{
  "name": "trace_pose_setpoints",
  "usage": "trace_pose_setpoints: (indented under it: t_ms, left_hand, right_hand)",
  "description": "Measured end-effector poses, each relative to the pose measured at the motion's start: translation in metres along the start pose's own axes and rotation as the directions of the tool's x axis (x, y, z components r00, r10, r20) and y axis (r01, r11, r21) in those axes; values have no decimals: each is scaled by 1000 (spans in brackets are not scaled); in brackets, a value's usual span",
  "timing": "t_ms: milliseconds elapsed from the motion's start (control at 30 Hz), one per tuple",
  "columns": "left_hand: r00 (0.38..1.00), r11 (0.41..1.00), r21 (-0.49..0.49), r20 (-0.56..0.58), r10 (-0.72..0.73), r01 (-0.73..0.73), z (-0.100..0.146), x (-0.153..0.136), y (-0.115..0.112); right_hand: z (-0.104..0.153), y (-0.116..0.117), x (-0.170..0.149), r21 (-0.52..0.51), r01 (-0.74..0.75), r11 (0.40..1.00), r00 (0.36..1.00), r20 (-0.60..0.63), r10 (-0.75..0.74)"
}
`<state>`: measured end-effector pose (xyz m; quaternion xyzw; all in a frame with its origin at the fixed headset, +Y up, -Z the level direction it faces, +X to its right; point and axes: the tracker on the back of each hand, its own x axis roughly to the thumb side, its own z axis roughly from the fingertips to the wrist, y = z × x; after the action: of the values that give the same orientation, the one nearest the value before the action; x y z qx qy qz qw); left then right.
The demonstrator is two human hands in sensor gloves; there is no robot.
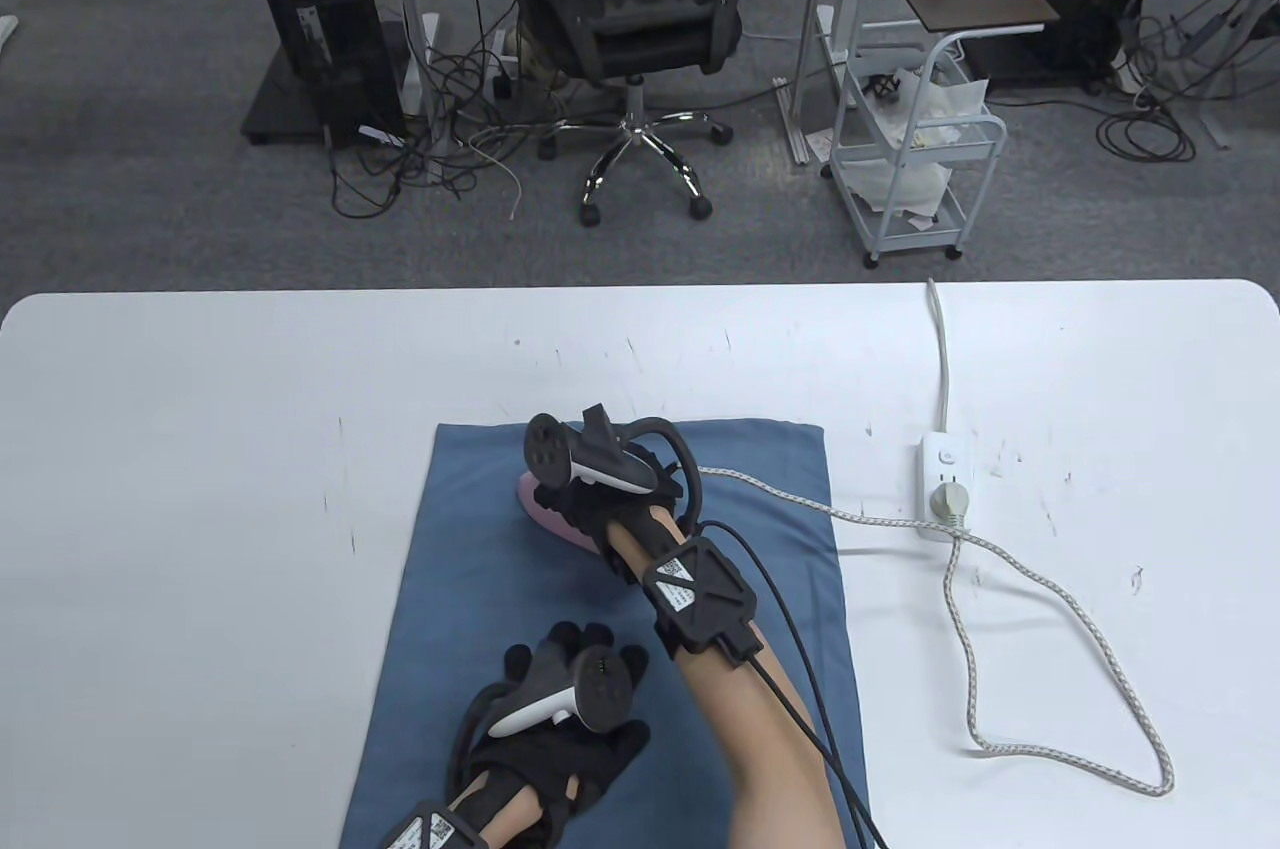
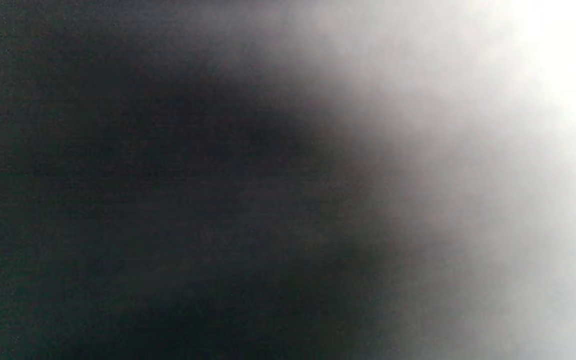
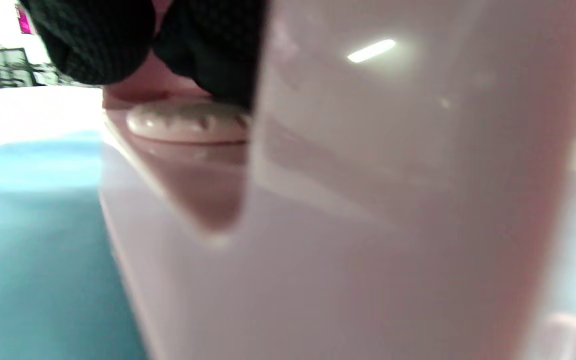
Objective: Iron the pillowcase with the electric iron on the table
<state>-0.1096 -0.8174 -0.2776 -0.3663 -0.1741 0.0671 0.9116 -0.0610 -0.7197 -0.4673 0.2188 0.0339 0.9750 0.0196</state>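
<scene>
A blue pillowcase (image 1: 470, 579) lies flat on the white table (image 1: 200, 449). My right hand (image 1: 590, 489) grips the handle of a pink electric iron (image 1: 545, 511) that stands on the far middle of the pillowcase. In the right wrist view the pink iron body (image 3: 343, 210) fills the frame, my gloved fingers (image 3: 118, 40) wrap its handle, and the blue cloth (image 3: 33, 240) shows on the left. My left hand (image 1: 560, 729) rests flat on the near part of the pillowcase with fingers spread. The left wrist view is a dark blur.
The iron's braided cord (image 1: 1000, 579) runs right to a white power strip (image 1: 945, 487) on the table and loops near the front right. Beyond the far table edge stand an office chair (image 1: 630, 9) and a white cart (image 1: 915, 159).
</scene>
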Motion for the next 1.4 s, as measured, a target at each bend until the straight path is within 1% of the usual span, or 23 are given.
trace_pose_setpoints:
  t_ms: [67, 133, 200, 267, 333, 367, 433, 500, 567, 600, 700, 800, 867, 933, 1067, 1233, 1300, 1400]
  left_hand:
    - [1000, 1000, 0, 0, 0, 0, 0, 0, 0]
    - [1000, 1000, 0, -1, -1, 1, 0, 0, 0]
    - [1000, 1000, 1, -1, -1, 1, 0, 0, 0]
    - [1000, 1000, 1, -1, -1, 1, 0, 0, 0]
    - [1000, 1000, 1, -1, -2, 2, 0, 0, 0]
    - [1000, 1000, 1, -2, -2, 2, 0, 0, 0]
    - [1000, 1000, 1, -1, -1, 1, 0, 0, 0]
    - [1000, 1000, 1, -1, -1, 1, 0, 0, 0]
    - [1000, 1000, 0, -1, -1, 1, 0, 0, 0]
    - [1000, 1000, 0, -1, -1, 1, 0, 0, 0]
    - [1000, 1000, 0, -1, -1, 1, 0, 0, 0]
    - [1000, 1000, 0, 0, 0, 0, 0, 0, 0]
    - [1000, 1000, 1, 0, 0, 0, 0, 0, 0]
    - [1000, 1000, 1, 0, -1, 1, 0, 0, 0]
    - [1000, 1000, 1, -1, -2, 2, 0, 0, 0]
    - [1000, 1000, 1, -1, -2, 2, 1, 0, 0]
    - [1000, 1000, 1, -2, -3, 3, 1, 0, 0]
    - [1000, 1000, 1, -2, -3, 3, 1, 0, 0]
  right_hand:
    - [15, -3, 4, -31, 18, 999, 997, 82, -15]
    - [32, -4, 10, -21, 11, 1000, 989, 145, -8]
    - [50, -2, 18, 13, -40, 999, 977, 209, 36]
    - [58, 2, 23, 27, -74, 997, 968, 242, 65]
    - [61, 8, 28, 21, -95, 995, 961, 264, 86]
    - [60, 9, 29, -19, -79, 997, 960, 270, 81]
    - [55, 10, 33, -24, -53, 998, 965, 255, 57]
    - [42, 11, 39, -31, -76, 997, 972, 222, 81]
    - [25, 10, 43, -33, -74, 997, 983, 166, 79]
    - [14, 10, 44, -32, -63, 997, 991, 119, 66]
    - [-5, 9, 45, -31, -80, 996, 996, 32, 81]
    - [-10, 8, 42, -8, -77, 997, 997, -12, 77]
    - [-8, 8, 39, -2, -118, 993, 993, -32, 118]
    - [-3, 7, 30, 8, -140, 990, 988, -68, 141]
    - [18, 7, 0, 6, -154, 988, 979, -132, 154]
    - [56, 6, -54, 15, -172, 985, 957, -236, 171]
    - [74, 6, -83, 1, -177, 984, 940, -295, 170]
    - [93, 6, -115, 13, -181, 983, 912, -373, 173]
